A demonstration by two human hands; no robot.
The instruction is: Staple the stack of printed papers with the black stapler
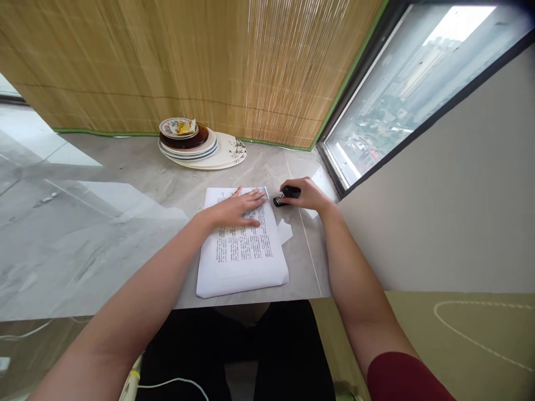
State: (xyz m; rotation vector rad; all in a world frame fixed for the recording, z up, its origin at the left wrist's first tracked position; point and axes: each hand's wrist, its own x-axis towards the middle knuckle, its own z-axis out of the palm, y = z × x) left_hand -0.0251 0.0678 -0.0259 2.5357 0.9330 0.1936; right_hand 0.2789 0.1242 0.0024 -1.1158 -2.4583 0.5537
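A stack of printed paper sheets (240,273) lies on the grey marble-look ledge (125,223) in front of me. My left hand (238,209) rests flat on the upper part of the sheets, fingers spread toward their right edge. Just right of the paper's top right corner, my right hand (307,195) is closed around a small black stapler (290,192). The stapler's jaws point left at the paper edge, with a small gap between them. A small white paper piece (285,231) sticks out beside the stack's right edge.
Stacked plates (188,156), with a yellow packet (186,127) on top, stand at the back of the ledge by a bamboo blind (188,61). A window (376,111) and a grey wall (451,184) bound the right side. The ledge's front edge runs above my legs.
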